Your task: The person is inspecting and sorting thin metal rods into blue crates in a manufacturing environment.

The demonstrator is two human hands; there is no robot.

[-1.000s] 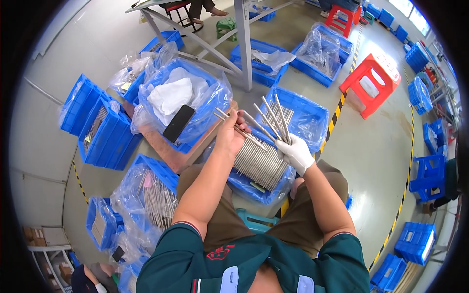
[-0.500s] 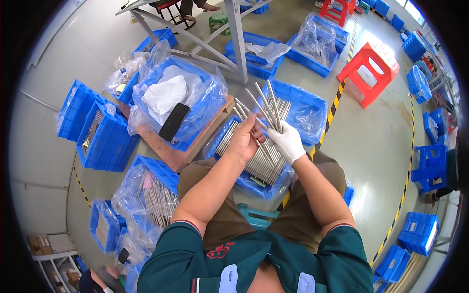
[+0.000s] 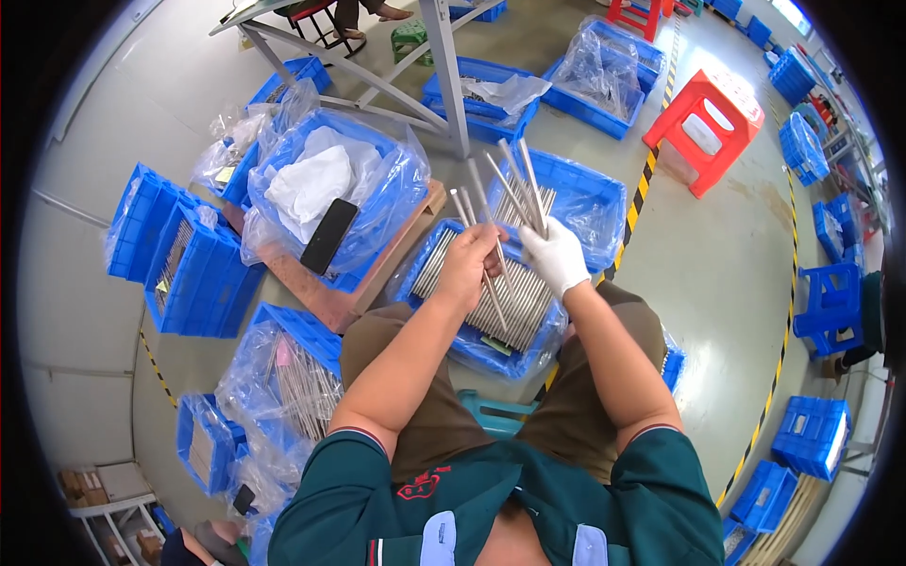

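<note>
My bare left hand [image 3: 471,265] is closed round a few thin metal rods [image 3: 494,304], which stick out above and below the fist. One rod at its upper side is smeared by motion. Beside it, my right hand [image 3: 555,258], in a white glove, grips several more metal rods [image 3: 532,186] that fan upward. Both hands hover over a blue bin [image 3: 401,285] lined with clear plastic, where many similar rods [image 3: 514,307] lie side by side. Just beyond stands another lined blue bin [image 3: 604,212], with rods at its left side.
On the left, a phone [image 3: 329,236] and white cloth [image 3: 307,189] lie on a plastic-lined blue bin [image 3: 401,203] on a wooden pallet [image 3: 321,300]. More rods [image 3: 304,391] fill a bin nearer me. A red stool [image 3: 706,123] stands far right. A table leg [image 3: 445,85] rises ahead.
The two hands have drawn slightly apart, and the rods in my left hand stand steeper. One rod between the hands has moved and blurred. The whole view has shifted a little.
</note>
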